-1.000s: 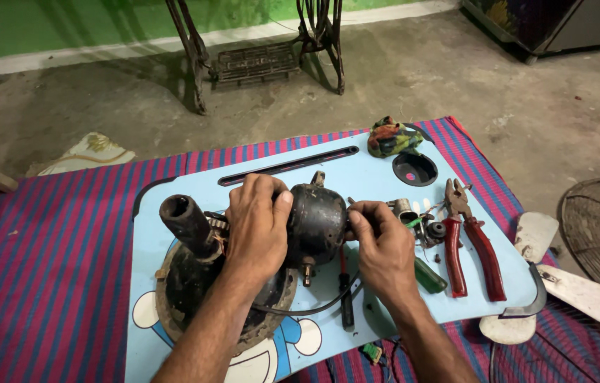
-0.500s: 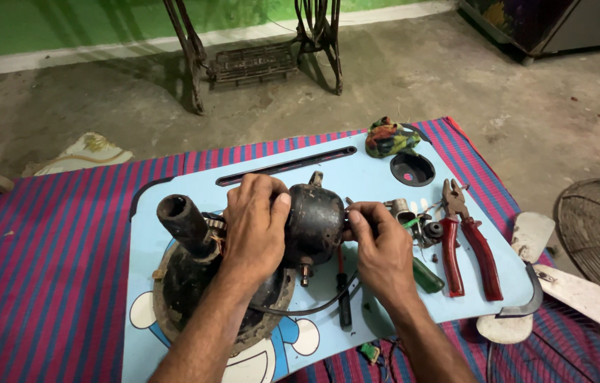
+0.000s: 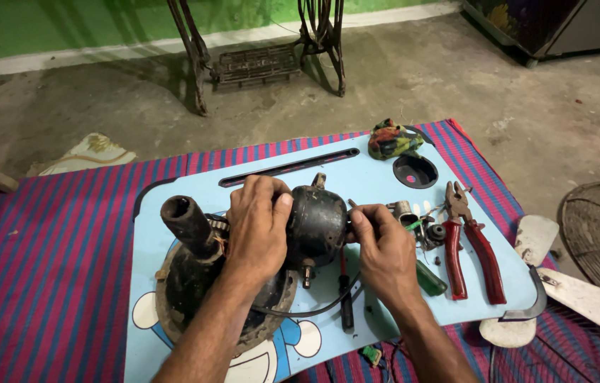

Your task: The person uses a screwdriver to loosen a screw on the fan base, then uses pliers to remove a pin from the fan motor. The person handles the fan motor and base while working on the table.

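Honestly, the worry is slippage. My left hand (image 3: pixel 257 227) is wrapped over the greasy black motor housing (image 3: pixel 317 223), which sits on the light-blue tray (image 3: pixel 193 191) against the round base (image 3: pixel 193 294), while my right hand (image 3: pixel 383 252) pinches something small at its side (I cannot tell what). If that grip slides, the housing could roll onto the pliers (image 3: pixel 471 245) and scatter the loose parts (image 3: pixel 420 220).
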